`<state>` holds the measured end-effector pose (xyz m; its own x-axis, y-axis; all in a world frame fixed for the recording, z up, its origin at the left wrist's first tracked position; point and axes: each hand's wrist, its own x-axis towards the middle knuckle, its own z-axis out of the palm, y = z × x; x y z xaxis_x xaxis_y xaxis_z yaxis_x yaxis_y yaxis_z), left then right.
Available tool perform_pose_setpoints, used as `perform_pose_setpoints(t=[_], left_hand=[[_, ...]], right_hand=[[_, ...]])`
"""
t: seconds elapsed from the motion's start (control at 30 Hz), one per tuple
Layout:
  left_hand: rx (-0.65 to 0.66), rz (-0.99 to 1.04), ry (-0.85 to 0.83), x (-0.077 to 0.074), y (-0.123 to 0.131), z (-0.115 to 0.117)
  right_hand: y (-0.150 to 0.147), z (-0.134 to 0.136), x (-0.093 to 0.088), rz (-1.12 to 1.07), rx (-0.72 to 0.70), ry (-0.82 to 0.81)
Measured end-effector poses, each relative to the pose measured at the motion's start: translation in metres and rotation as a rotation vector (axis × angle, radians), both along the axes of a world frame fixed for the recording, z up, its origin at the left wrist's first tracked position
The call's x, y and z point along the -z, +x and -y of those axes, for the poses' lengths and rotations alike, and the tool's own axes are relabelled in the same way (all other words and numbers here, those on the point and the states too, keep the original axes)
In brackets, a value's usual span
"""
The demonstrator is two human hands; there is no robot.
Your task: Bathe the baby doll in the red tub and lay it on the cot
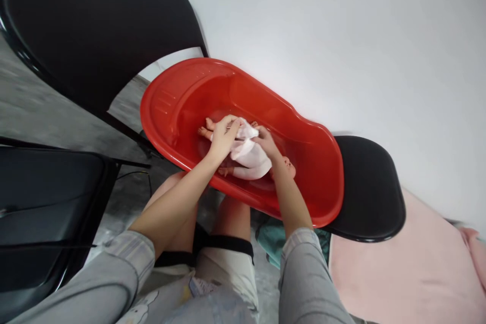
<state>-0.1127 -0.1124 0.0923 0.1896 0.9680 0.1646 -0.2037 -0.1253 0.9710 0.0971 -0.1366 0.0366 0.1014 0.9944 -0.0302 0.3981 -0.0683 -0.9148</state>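
Note:
A baby doll in pale pink clothing (252, 159) lies inside a red plastic tub (319, 162), its head (289, 167) to the right and its feet to the left. My left hand (225, 137) is closed on the light cloth over the doll's middle. Close beside it, my right hand (266, 143) pinches the same cloth from the right. Part of the doll's neck and chest is hidden behind my right hand and forearm. One doll arm in a pale sleeve points left along the tub's near side.
The tub's right end rests by a black seat (366, 187). A large black chair back (98, 20) rises at upper left, another black chair (49, 212) below it. A white wall (341, 35) runs behind. Pink cloth (402, 263) lies at lower right.

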Motion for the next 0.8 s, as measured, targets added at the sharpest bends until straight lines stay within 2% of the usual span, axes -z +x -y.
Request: perform_pose_setpoints(t=[0.07,0.13,0.2,0.3,0.47,0.53,0.67,0.8], left_hand=[[-0.017,0.053,-0.088,0.004,-0.003,-0.003],[-0.023,0.094,-0.160,0.006,-0.001,-0.005],[-0.023,0.124,-0.218,0.005,0.003,-0.005],[-0.013,0.172,-0.285,0.002,0.006,-0.003],[-0.006,0.200,-0.382,-0.001,0.004,-0.002],[0.007,0.203,-0.424,0.000,0.003,-0.003],[0.049,0.197,-0.461,0.001,0.003,-0.002],[0.076,0.189,-0.459,0.002,0.005,0.000]], right_hand=[[0.028,-0.010,-0.004,0.048,0.256,0.046],[0.049,-0.025,-0.003,0.133,0.478,0.013],[0.059,-0.043,0.004,0.249,0.585,-0.086],[0.054,-0.068,0.024,0.456,0.574,-0.247],[0.028,-0.096,0.061,0.774,0.350,-0.478],[0.022,-0.105,0.071,0.861,0.374,-0.534],[0.019,-0.112,0.080,0.911,0.456,-0.572],[0.024,-0.102,0.079,0.933,0.410,-0.524]])
